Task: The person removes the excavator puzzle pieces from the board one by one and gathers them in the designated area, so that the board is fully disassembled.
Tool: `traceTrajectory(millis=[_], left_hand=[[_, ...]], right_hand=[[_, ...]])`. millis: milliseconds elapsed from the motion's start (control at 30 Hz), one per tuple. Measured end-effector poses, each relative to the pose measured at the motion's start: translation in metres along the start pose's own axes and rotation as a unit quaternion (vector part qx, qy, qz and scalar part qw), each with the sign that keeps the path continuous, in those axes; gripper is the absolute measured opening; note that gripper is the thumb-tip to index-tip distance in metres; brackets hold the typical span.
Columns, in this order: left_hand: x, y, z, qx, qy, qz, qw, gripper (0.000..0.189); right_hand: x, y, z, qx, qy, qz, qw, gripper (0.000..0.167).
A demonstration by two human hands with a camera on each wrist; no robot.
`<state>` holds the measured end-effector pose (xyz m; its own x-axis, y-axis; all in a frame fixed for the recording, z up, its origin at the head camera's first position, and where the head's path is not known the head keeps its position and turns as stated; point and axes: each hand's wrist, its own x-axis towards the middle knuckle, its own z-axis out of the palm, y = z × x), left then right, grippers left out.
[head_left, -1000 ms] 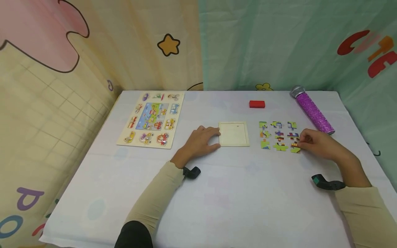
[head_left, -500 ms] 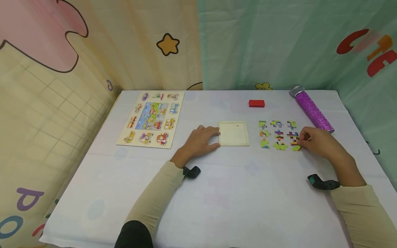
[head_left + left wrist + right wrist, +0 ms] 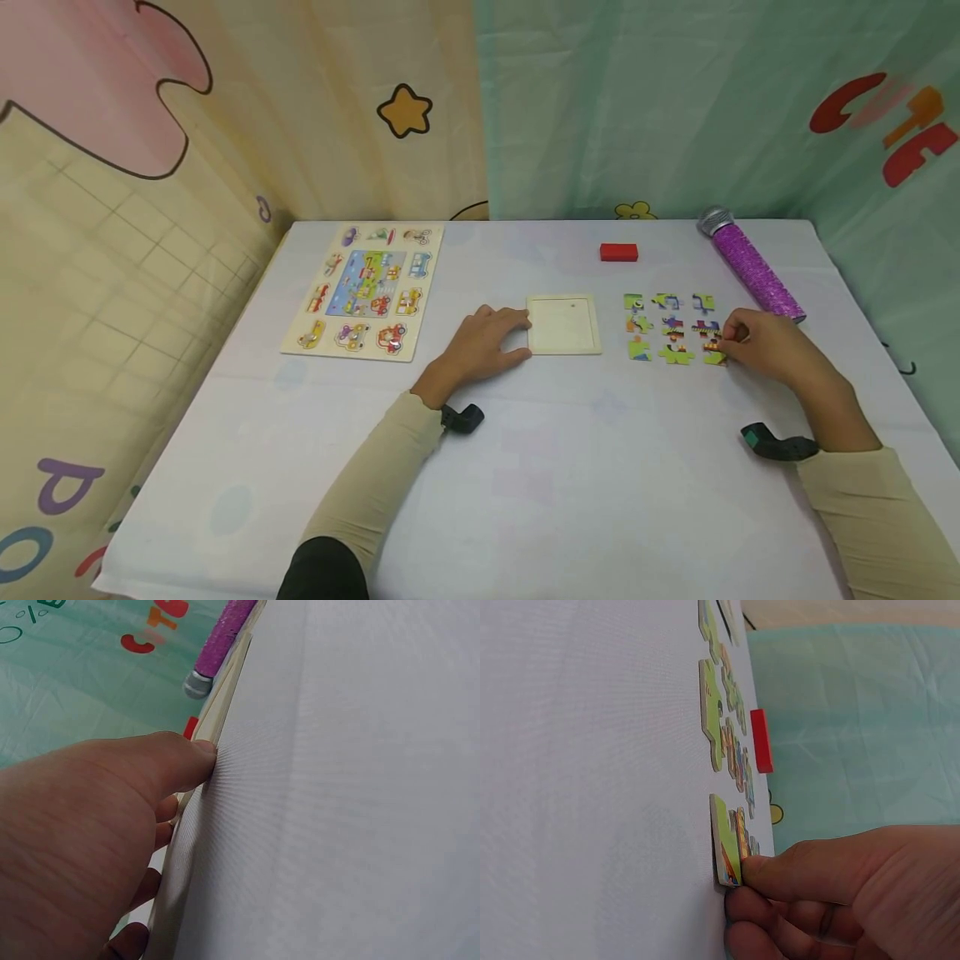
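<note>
A shallow pale wooden puzzle tray (image 3: pixel 564 325) lies flat in the middle of the table. My left hand (image 3: pixel 483 342) rests at its left side, thumb (image 3: pixel 191 757) by the near corner and fingertips along the edge. To the right, several small jigsaw pieces lie spread in short rows. With its thumb and index finger, my right hand (image 3: pixel 772 350) pinches the puzzle piece (image 3: pixel 724 840) at the near right corner of this group. That piece is green with an orange and blue corner, low at the table surface. The fingers partly cover its right side.
A red block (image 3: pixel 618 252) lies behind the jigsaw pieces. Beyond my right hand is a purple glittery microphone (image 3: pixel 757 271) with a silver head. A wooden vehicle puzzle board (image 3: pixel 341 333) lies on the left. Patterned curtains (image 3: pixel 645 108) hang along the back and sides.
My right wrist has shifted a little left, and the pinched puzzle piece has edged slightly away from me, into line with its row. The left hand stays at the tray.
</note>
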<state>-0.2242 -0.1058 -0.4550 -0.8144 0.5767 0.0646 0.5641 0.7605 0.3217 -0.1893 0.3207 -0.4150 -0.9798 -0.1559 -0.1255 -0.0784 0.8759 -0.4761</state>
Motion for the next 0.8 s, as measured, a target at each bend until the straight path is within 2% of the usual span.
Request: traceTrajectory(millis=[400,500,600,667,800], left_hand=[[0.001,0.001,0.001,0.004,0.000,0.005,1.0000,0.049],[-0.001,0.001,0.001,0.000,0.000,0.004,1.0000,0.049],[-0.003,0.001,0.002,-0.001,0.000,0.003,1.0000,0.049],[-0.003,0.000,0.001,-0.001,-0.001,0.003,1.0000,0.049],[-0.005,-0.001,-0.002,-0.017,-0.019,0.000,0.9997,0.053]], right_hand=[[-0.004,0.001,0.001,0.002,0.010,0.002,0.9999,0.014],[-0.004,-0.001,0.004,0.013,0.039,-0.001,0.9992,0.013],[-0.002,-0.007,0.007,0.031,0.085,-0.017,0.9957,0.016],[0.001,-0.013,0.010,0.039,0.107,-0.028,0.9931,0.026],[0.010,-0.028,0.014,0.051,0.102,-0.044,0.9925,0.063]])
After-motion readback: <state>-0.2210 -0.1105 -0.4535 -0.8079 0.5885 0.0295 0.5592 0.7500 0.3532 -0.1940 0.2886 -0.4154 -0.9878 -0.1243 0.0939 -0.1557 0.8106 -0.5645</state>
